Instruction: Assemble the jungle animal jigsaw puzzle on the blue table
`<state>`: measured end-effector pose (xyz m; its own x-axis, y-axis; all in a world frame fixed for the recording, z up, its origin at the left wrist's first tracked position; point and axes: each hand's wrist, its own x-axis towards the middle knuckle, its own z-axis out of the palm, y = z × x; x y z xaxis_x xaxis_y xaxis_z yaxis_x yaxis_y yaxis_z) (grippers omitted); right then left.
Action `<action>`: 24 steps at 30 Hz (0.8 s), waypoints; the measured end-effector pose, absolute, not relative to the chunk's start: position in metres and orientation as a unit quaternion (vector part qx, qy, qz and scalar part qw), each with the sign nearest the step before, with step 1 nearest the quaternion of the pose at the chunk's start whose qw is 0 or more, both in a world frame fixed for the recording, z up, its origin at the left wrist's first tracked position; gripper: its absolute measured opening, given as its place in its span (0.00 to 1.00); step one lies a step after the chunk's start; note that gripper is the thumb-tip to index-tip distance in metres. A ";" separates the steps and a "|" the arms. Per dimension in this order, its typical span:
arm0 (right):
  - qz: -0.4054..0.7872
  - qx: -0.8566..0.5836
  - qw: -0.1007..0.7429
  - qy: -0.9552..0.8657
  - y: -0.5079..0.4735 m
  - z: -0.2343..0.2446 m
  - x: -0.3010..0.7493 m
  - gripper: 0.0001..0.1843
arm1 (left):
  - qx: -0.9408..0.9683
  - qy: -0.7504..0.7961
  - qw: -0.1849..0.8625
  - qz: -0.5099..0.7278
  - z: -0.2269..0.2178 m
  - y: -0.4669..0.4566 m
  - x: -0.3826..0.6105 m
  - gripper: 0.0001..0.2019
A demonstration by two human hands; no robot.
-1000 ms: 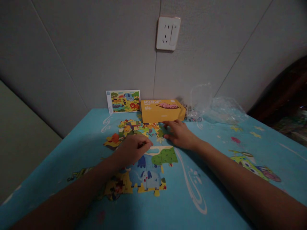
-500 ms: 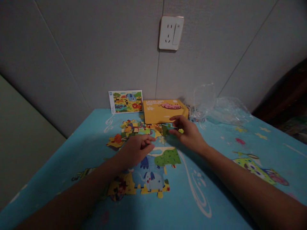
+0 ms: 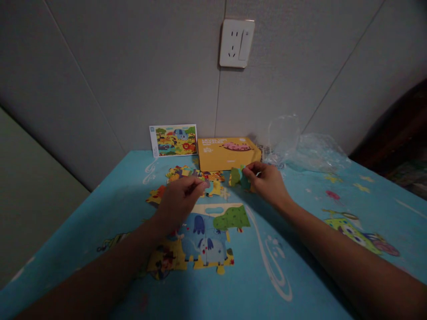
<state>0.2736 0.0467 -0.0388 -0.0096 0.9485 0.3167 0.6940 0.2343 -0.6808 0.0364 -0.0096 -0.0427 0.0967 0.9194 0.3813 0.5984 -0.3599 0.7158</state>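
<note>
My right hand (image 3: 268,182) pinches a green and teal puzzle piece (image 3: 245,179) between thumb and fingers, in front of the yellow box. Beside it, on its left, another green puzzle piece (image 3: 235,177) shows. My left hand (image 3: 180,198) is closed over the loose puzzle pieces (image 3: 178,171), with a greyish puzzle piece (image 3: 207,182) at its fingertips. Nearer to me lies a joined part of the jigsaw (image 3: 213,246), with blue elephants and a green bush. My left forearm and hand hide some of its left side. An orange and yellow piece (image 3: 154,195) lies left of my left hand.
A picture card (image 3: 175,141) of the animal scene leans on the wall beside the yellow puzzle box (image 3: 230,153). Crumpled clear plastic bags (image 3: 310,151) lie at the back right. A blue patterned cloth (image 3: 316,284) covers the table. The wall carries a socket (image 3: 236,43).
My left hand has drawn slightly left and closed at the fingertips. My right hand has shifted a little right, and the piece in it now shows teal as well as green.
</note>
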 end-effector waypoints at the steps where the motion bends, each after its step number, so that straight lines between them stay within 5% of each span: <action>1: 0.123 -0.619 0.342 -0.696 0.052 -0.040 0.278 0.11 | 0.711 0.541 0.162 0.419 -0.042 -0.009 0.035 0.14; 5: 0.010 -0.657 0.220 -0.721 0.063 -0.051 0.287 0.11 | 0.732 0.545 0.025 0.409 -0.042 -0.003 0.029 0.10; 9: -0.026 -0.675 0.226 -0.702 0.064 -0.058 0.286 0.17 | 0.733 0.576 -0.051 0.358 -0.051 0.001 0.027 0.09; 17: 0.058 -0.386 0.261 -0.883 0.042 -0.051 0.255 0.15 | 0.740 0.604 -0.055 0.291 -0.068 0.006 0.027 0.19; 24: 0.054 -0.314 0.218 -0.922 0.044 -0.055 0.243 0.13 | 0.747 0.594 -0.052 0.294 -0.069 0.007 0.027 0.18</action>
<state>0.2434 0.0438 -0.0552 -0.7069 0.6033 0.3691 0.5563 0.7966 -0.2367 0.0267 0.0074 -0.0686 0.1203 0.8568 0.5015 0.9184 -0.2878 0.2715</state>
